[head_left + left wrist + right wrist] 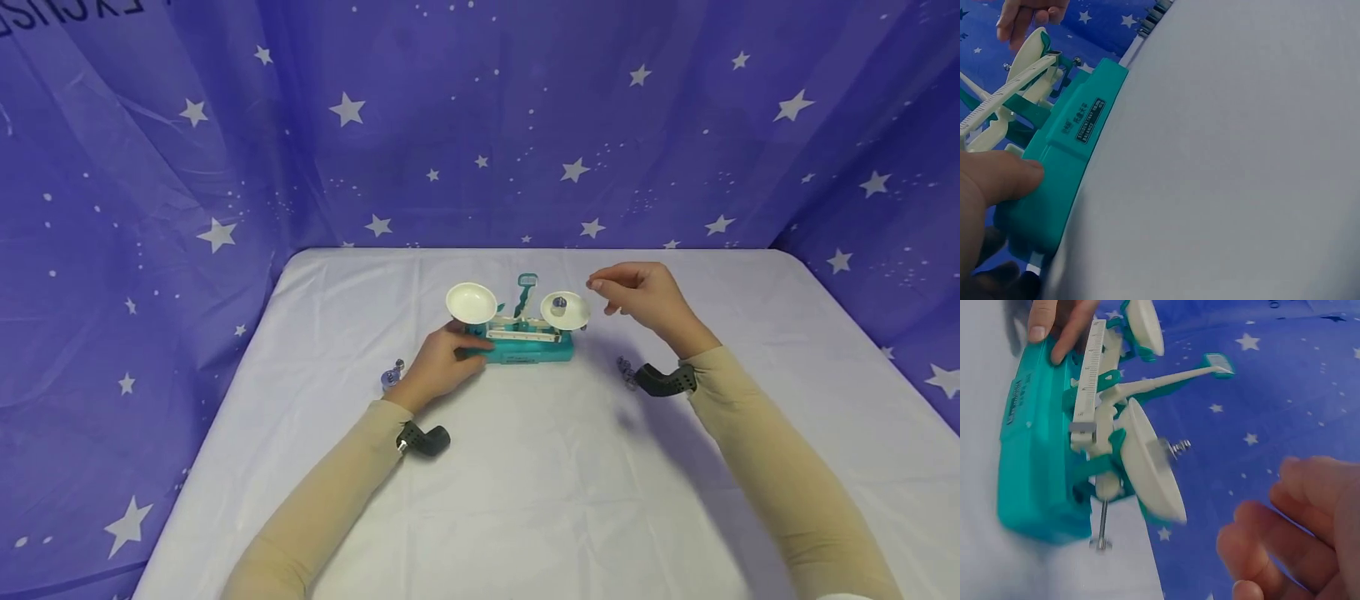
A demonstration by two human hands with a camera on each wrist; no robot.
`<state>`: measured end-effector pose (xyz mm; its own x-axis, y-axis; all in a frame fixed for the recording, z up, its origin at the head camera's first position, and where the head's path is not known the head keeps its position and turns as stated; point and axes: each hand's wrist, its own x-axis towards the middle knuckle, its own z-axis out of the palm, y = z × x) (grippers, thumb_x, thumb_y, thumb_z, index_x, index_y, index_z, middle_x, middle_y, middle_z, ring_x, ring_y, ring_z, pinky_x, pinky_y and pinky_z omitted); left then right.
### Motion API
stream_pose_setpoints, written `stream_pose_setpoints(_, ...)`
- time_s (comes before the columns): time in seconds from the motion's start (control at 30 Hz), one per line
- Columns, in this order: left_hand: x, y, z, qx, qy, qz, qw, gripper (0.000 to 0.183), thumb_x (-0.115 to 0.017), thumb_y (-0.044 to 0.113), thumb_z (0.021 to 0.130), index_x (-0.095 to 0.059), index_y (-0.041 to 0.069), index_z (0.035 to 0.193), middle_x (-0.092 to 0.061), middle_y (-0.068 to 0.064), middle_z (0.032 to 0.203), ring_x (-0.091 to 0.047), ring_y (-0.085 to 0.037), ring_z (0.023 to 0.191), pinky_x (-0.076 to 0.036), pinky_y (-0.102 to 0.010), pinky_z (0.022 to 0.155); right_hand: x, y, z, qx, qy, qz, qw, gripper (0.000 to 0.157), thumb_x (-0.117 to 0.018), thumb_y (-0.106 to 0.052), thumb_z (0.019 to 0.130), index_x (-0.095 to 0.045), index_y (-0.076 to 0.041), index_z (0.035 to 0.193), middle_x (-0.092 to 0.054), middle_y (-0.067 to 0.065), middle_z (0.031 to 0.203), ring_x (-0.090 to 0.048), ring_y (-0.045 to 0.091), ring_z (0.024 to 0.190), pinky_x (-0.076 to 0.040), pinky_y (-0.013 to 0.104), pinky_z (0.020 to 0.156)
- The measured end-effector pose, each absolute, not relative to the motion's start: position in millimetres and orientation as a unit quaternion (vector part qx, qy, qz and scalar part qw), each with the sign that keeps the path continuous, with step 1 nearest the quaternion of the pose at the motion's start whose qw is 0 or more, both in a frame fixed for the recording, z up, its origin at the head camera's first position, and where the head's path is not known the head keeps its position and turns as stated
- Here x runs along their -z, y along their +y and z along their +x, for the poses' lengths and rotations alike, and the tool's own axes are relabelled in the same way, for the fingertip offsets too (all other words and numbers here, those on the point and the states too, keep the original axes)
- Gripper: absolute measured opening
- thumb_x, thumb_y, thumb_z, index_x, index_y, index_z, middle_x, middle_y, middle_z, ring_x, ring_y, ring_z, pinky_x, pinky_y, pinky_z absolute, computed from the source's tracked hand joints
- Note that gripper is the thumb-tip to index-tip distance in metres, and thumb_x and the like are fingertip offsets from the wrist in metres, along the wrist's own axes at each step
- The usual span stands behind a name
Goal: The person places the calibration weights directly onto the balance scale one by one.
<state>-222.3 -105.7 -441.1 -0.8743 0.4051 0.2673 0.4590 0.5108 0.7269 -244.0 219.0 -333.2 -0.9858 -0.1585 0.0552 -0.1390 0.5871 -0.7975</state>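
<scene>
A teal balance scale [528, 350] with two white pans stands on the table. My left hand [438, 362] grips the left end of its base, the thumb on the front face and other fingers behind. The left pan [471, 303] holds nothing. In the right pan [577, 312] sits a small metal weight [559, 305]; the right wrist view shows this weight [1177, 447] side-on and blurred. Just beyond that pan, my right hand [641, 296] hovers in the air with loosely bent fingers and nothing visible between them.
Several metal weights [391, 377] lie near my left wrist, and more small weights [626, 370] lie below my right hand. A white cloth covers the table [525, 500]. A purple star-patterned curtain [480, 125] hangs behind and at both sides.
</scene>
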Motion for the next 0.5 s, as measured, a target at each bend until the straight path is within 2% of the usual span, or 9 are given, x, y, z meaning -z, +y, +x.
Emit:
stream_pose_setpoints(0.1,438.2,-109.3,-221.1,0.42,-0.872,-0.252,0.024,0.024,-0.075,0.011,0.086,-0.079,0.006,0.109,-0.061,-0.021,0.142,-0.054,-0.038,0.138,-0.042,-0.051,0.118,337.9,235.0,-231.2,0.46,0.886,-0.059,-0.012,0.039,-0.066,-0.036,0.098,-0.072,-0.006,0.123,-0.075,-0.02,0.1,-0.071,0.004,0.077,-0.057,0.022,0.069)
stream_pose_setpoints(0.2,435.6,-111.5,-220.6,0.412,-0.875,-0.253,0.017,0.025,-0.074,0.012,0.086,-0.079,0.006,0.11,-0.06,-0.022,0.143,-0.052,-0.039,0.14,-0.041,-0.053,0.119,346.8,251.8,-219.6,0.472,0.88,-0.049,-0.024,0.04,-0.065,-0.034,0.099,-0.07,-0.002,0.124,-0.072,-0.029,0.097,-0.07,0.002,0.078,-0.057,0.019,0.069)
stream_pose_setpoints(0.33,434.7,-111.3,-220.6,0.411,-0.876,-0.253,0.016,0.025,-0.073,0.011,0.086,-0.079,0.005,0.11,-0.06,-0.023,0.143,-0.051,-0.04,0.141,-0.039,-0.051,0.121,362.6,272.7,-208.9,0.489,0.871,-0.042,-0.03,0.039,-0.064,-0.029,0.101,-0.068,0.002,0.124,-0.071,-0.033,0.095,-0.07,-0.001,0.076,-0.057,0.016,0.069)
stream_pose_setpoints(0.5,436.3,-108.0,-219.7,0.414,-0.875,-0.251,0.029,0.024,-0.072,0.008,0.086,-0.079,0.005,0.109,-0.061,-0.023,0.142,-0.051,-0.04,0.141,-0.039,-0.05,0.121,379.5,293.4,-198.9,0.509,0.859,-0.032,-0.035,0.04,-0.064,-0.027,0.1,-0.066,0.005,0.124,-0.072,-0.032,0.096,-0.073,-0.001,0.076,-0.057,0.015,0.07)
